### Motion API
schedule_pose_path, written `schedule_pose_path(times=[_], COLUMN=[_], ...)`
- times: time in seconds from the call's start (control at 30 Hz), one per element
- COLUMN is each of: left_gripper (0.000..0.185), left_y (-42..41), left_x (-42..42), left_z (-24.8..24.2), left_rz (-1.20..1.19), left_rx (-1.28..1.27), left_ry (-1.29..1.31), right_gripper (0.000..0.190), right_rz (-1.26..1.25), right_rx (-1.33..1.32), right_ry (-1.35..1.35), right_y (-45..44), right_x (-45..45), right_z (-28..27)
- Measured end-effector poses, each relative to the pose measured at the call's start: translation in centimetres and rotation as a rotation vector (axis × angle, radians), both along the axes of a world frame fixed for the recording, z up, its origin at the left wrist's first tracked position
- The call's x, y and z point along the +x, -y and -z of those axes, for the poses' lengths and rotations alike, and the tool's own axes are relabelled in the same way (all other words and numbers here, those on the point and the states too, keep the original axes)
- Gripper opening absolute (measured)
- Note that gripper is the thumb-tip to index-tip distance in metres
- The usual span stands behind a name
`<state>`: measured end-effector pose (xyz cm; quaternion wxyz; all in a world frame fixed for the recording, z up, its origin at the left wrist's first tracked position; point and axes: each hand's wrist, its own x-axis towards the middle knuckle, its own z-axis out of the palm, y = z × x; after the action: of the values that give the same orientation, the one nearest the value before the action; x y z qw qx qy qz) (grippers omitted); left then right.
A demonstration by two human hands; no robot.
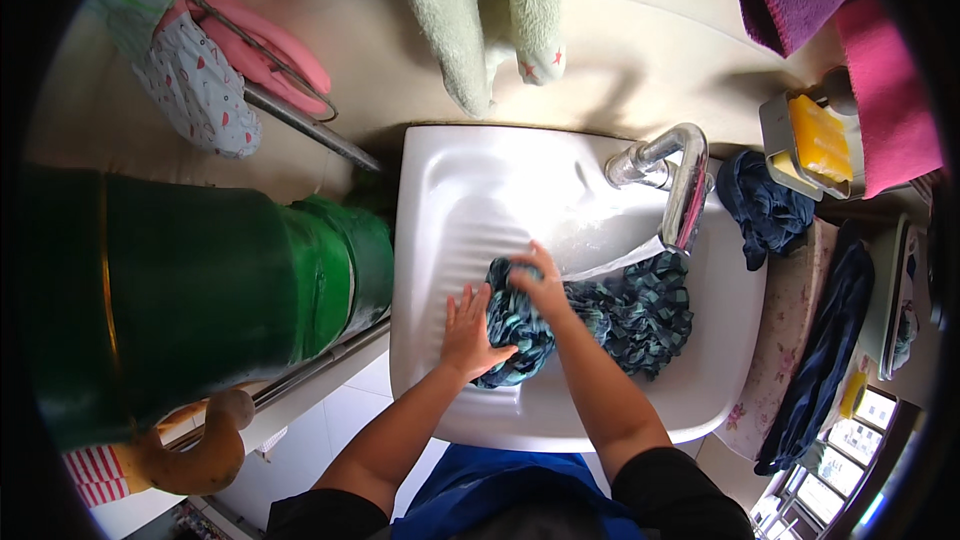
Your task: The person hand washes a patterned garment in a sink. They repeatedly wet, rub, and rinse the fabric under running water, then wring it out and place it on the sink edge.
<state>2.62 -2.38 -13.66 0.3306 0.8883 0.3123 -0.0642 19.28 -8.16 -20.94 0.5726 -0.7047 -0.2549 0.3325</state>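
Note:
A wet dark teal checked cloth (pixel 651 315) lies bunched in a white ceramic sink (pixel 720 390), partly over the ribbed washboard slope on its left. My left hand (pixel 469 330) rests against the left edge of the cloth, fingers spread and thumb across the fabric. Over the top of the same bunch is my right hand (pixel 541 283), blurred by motion, its fingers touching the cloth; whether they grip it is unclear. From the chrome faucet (pixel 684 187), a stream of water (pixel 619 261) runs down to the left beside my right hand.
A large green container (pixel 195 270) stands left of the sink. Pale towels (pixel 450 22) and pink gloves (pixel 262 45) hang behind. To the right are a yellow soap bar (pixel 821 139) in a dish, a crumpled navy cloth (pixel 761 202) and a hanging dark cloth (pixel 821 352).

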Motion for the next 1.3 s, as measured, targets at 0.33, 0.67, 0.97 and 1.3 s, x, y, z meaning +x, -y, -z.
schedule_pose_path(times=[0.33, 0.67, 0.97, 1.3], left_gripper=[0.111, 0.103, 0.11, 0.093], left_y=[-0.1, 0.1, -0.5, -0.9], left_x=[0.1, -1.3, -0.6, -0.1], left_z=[-0.2, 2.0, 0.2, 0.5], left_rz=[0.034, 0.12, -0.022, 0.14], left_rx=[0.016, 0.19, -0.017, 0.012], left_ry=[-0.038, -0.049, -0.004, -0.045], right_gripper=[0.023, 0.015, 0.023, 0.023], right_rz=[0.295, -0.337, -0.333, -0.088], right_rx=[-0.236, 0.029, 0.028, -0.222], right_ry=[0.411, 0.656, 0.367, 0.388], right_y=[-4.3, 2.4, 1.8, -0.2], right_x=[-0.2, -5.4, -1.5, -3.5], right_z=[-2.2, -4.7, -4.4, -4.6])
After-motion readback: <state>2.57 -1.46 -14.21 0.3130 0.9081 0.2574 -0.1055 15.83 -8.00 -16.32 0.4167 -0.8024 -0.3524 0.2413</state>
